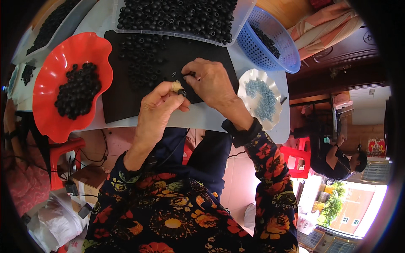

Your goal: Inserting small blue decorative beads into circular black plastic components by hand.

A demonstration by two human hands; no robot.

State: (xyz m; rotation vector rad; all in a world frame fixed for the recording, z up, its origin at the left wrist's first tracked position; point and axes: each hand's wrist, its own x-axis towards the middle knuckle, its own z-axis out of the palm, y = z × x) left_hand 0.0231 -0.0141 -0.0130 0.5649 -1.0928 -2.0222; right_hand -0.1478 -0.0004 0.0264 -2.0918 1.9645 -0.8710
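Over a black mat (120,103) on the table, my left hand (156,109) pinches a small black hollow bead (182,92) between thumb and a finger wrapped in tan tape. Just right of it is my right hand (211,82), its thumb and forefinger pressed together; a dark bit shows at the fingertips, too small to name. A few tiny pale pieces (174,74) lie on the mat between the hands. Loose black beads (143,63) are spread over the mat's far part, beyond my left hand.
A red scalloped tray (44,90) of black beads stands left. At the back is a clear bin (168,32) full of them. To the right are a blue basket (289,55) and a white scalloped dish (243,90) of small pale-blue pieces. Another person (337,162) is farther right.
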